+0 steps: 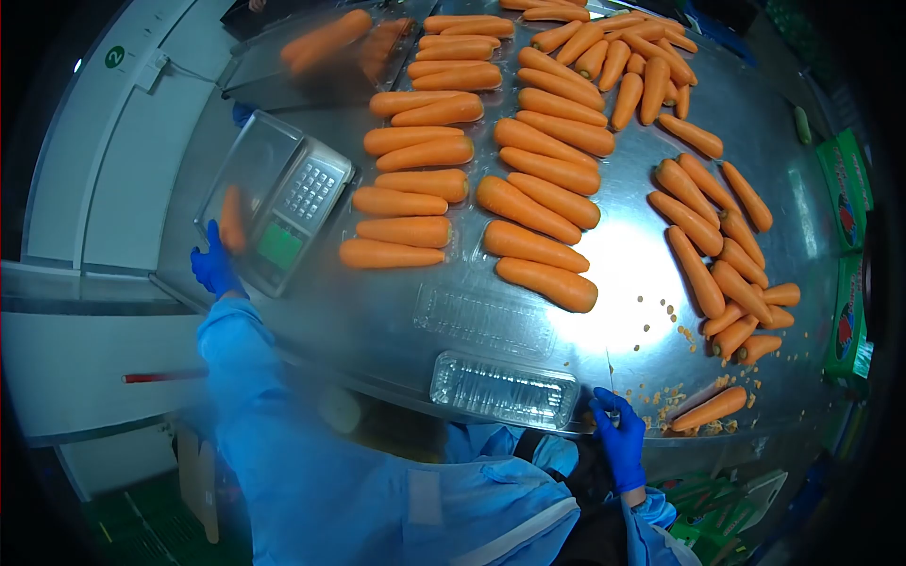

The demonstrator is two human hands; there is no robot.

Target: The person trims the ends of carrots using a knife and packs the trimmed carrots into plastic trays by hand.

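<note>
My left hand (216,268), in a blue glove, is at the near left edge of a digital scale (310,189). Its fingers are apart, close beside a carrot (232,219) lying on the scale's pan; whether they touch it I cannot tell. My right hand (620,441), also gloved in blue, is closed at the table's near edge around what looks like a small knife (610,366), its thin blade seen nearly edge-on. Left of that hand sits an empty clear plastic tray (505,389). A single carrot (710,409) lies to its right among orange trimmings.
Paired carrots (406,201) in clear trays form a column, with larger carrots (538,247) in a second column. Loose carrots (727,283) lie at the right, and a heap (642,57) lies at the back. Another clear tray (486,319) is on the metal table. Green boxes (845,198) stand far right.
</note>
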